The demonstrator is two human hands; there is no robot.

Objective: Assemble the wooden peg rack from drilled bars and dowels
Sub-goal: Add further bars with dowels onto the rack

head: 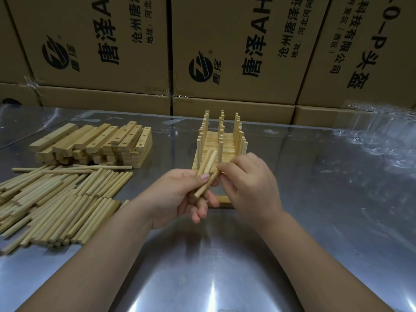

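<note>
While your left grip [177,194] is holding a small bundle of dowels [208,162] and your right grip [249,183] is pinching a single dowel [203,188] free, you should be turning it upright over the drilled bar [222,200] lying just beneath both grips.
</note>
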